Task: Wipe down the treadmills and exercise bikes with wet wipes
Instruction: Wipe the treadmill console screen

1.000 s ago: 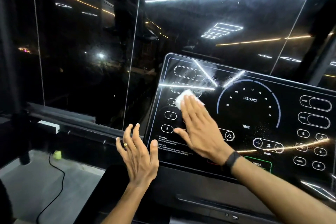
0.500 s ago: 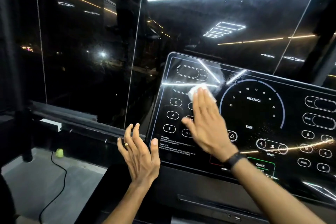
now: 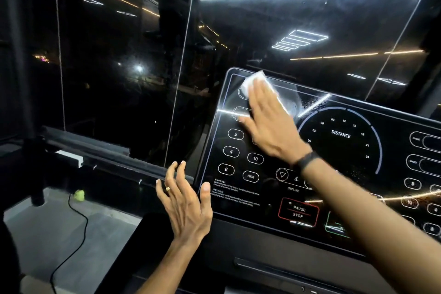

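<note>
Straight fingers of the right hand press a crumpled white wet wipe flat against the upper left corner of the treadmill console, a glossy black panel with rounded corners, oval keys and a round distance dial. The left hand hovers just off the console's lower left edge, fingers loosely spread and holding nothing, a gold ring on one finger.

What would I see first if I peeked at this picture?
Probably the big black treadmill console on the right, with its shiny DISTANCE dial. At its top left corner, the right hand presses a white wet wipe flat. The left hand hovers open beside its lower left edge.
</note>
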Available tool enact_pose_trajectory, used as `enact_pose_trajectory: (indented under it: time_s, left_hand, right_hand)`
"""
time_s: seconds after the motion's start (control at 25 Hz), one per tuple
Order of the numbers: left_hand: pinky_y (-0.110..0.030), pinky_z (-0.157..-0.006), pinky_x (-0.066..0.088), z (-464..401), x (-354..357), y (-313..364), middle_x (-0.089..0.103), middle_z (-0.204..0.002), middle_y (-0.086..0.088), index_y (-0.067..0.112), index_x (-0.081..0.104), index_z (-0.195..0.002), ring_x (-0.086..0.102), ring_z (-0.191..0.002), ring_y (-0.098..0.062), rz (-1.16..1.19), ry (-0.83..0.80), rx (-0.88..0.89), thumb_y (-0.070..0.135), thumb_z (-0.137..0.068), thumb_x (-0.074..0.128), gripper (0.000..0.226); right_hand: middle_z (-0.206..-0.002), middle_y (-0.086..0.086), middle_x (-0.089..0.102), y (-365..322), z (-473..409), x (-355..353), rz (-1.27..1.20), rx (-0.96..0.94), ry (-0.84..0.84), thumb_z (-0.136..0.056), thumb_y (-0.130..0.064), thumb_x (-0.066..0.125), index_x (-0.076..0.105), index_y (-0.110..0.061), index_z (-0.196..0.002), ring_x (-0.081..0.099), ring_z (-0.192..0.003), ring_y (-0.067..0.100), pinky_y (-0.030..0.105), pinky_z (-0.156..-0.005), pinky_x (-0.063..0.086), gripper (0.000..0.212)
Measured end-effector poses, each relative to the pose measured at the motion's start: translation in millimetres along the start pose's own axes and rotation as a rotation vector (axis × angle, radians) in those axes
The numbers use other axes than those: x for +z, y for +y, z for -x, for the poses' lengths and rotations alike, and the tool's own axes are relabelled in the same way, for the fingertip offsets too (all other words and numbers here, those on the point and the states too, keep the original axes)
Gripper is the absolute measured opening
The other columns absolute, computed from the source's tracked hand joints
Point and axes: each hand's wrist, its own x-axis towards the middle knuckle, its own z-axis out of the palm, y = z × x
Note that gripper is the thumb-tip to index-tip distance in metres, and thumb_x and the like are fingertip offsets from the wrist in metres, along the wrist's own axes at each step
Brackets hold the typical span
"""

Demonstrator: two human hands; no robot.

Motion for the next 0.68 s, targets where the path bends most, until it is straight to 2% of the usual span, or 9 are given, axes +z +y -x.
enact_pose_trajectory:
  time_s: [0.08, 0.12, 0.24, 0.28, 0.32, 0.44, 0.48, 0.6, 0.68]
  left_hand:
    - [-0.065, -0.113, 0.022, 0, -1, 0, 0.040, -0.147, -0.023, -0.006, 0.040, -0.141, 0.041, -0.115, -0.012, 0.001, 0.009, -0.008, 0.056, -0.101, 0.017, 0.077]
    - [-0.065, -0.113, 0.022, 0, -2, 1, 0.039, -0.147, -0.023, -0.006, 0.040, -0.141, 0.040, -0.115, -0.012, 0.001, 0.017, -0.013, 0.056, -0.101, 0.017, 0.077]
    - [-0.066, -0.112, 0.022, 0, -4, 1, 0.039, -0.147, -0.023, -0.006, 0.039, -0.140, 0.040, -0.117, -0.012, 0.005, 0.032, -0.020, 0.055, -0.101, 0.017, 0.076]
    - [-0.066, -0.112, 0.022, 0, -3, 1, 0.040, -0.147, -0.023, -0.006, 0.039, -0.140, 0.040, -0.117, -0.012, 0.008, 0.030, -0.017, 0.056, -0.101, 0.017, 0.076]
    - [-0.066, -0.112, 0.022, -1, -3, 1, 0.039, -0.147, -0.023, -0.006, 0.039, -0.140, 0.040, -0.117, -0.012, 0.011, 0.029, -0.015, 0.056, -0.101, 0.017, 0.077]
    - [-0.067, -0.111, 0.023, 0, -2, 0, 0.039, -0.148, -0.023, -0.006, 0.039, -0.140, 0.040, -0.118, -0.011, 0.015, 0.032, -0.015, 0.056, -0.101, 0.017, 0.076]
    - [-0.067, -0.111, 0.022, 0, -2, 0, 0.039, -0.148, -0.023, -0.007, 0.040, -0.140, 0.040, -0.117, -0.012, 0.010, 0.038, -0.015, 0.055, -0.101, 0.017, 0.076]
    - [-0.064, -0.114, 0.020, -1, -1, -1, 0.038, -0.148, -0.022, -0.005, 0.039, -0.141, 0.044, -0.115, -0.013, 0.008, 0.029, 0.013, 0.055, -0.101, 0.018, 0.075]
    - [-0.061, -0.116, 0.017, 1, 0, -3, 0.037, -0.149, -0.021, -0.003, 0.038, -0.141, 0.047, -0.112, -0.014, 0.002, 0.017, 0.045, 0.056, -0.101, 0.019, 0.074]
  right_hand:
    - [-0.165, 0.022, 0.009, -8, -37, -4, -0.052, 0.089, -0.001, -0.099, -0.065, 0.005, 0.014, 0.002, -0.157, 0.000, -0.154, 0.029, 0.045, -0.125, 0.005, 0.088]
    - [-0.164, 0.022, 0.011, -23, -38, 1, -0.039, 0.007, -0.036, -0.100, -0.065, 0.008, 0.015, 0.002, -0.156, 0.002, -0.154, 0.030, 0.044, -0.125, 0.005, 0.088]
    - [-0.164, 0.020, 0.015, -40, 1, 21, 0.081, -0.448, -0.134, -0.101, -0.062, 0.018, 0.020, 0.002, -0.156, 0.007, -0.154, 0.030, 0.044, -0.125, 0.009, 0.084]
    - [-0.164, 0.019, 0.016, -27, 0, 17, 0.078, -0.480, -0.120, -0.101, -0.062, 0.017, 0.021, 0.001, -0.156, 0.009, -0.154, 0.030, 0.044, -0.125, 0.011, 0.084]
    - [-0.164, 0.019, 0.017, -14, -13, 11, 0.066, -0.410, -0.091, -0.101, -0.063, 0.014, 0.021, 0.000, -0.156, 0.010, -0.154, 0.030, 0.044, -0.125, 0.012, 0.084]
    - [-0.164, 0.022, 0.012, 9, -50, -16, -0.045, 0.015, -0.024, -0.099, -0.065, 0.005, 0.016, 0.002, -0.156, 0.006, -0.154, 0.031, 0.044, -0.125, 0.008, 0.088]
    - [-0.164, 0.023, 0.009, 0, -42, -14, -0.047, 0.017, -0.034, -0.099, -0.066, 0.005, 0.015, 0.002, -0.156, 0.003, -0.154, 0.030, 0.042, -0.126, 0.004, 0.090]
    - [-0.165, 0.020, 0.005, -41, 48, 9, 0.037, -0.377, -0.176, -0.099, -0.066, 0.019, 0.014, 0.002, -0.156, -0.003, -0.154, 0.028, 0.042, -0.126, 0.005, 0.089]
    - [-0.164, 0.019, 0.013, -22, 82, 11, 0.133, -0.542, -0.191, -0.100, -0.065, 0.025, 0.020, 0.001, -0.156, 0.008, -0.154, 0.028, 0.044, -0.125, 0.013, 0.087]
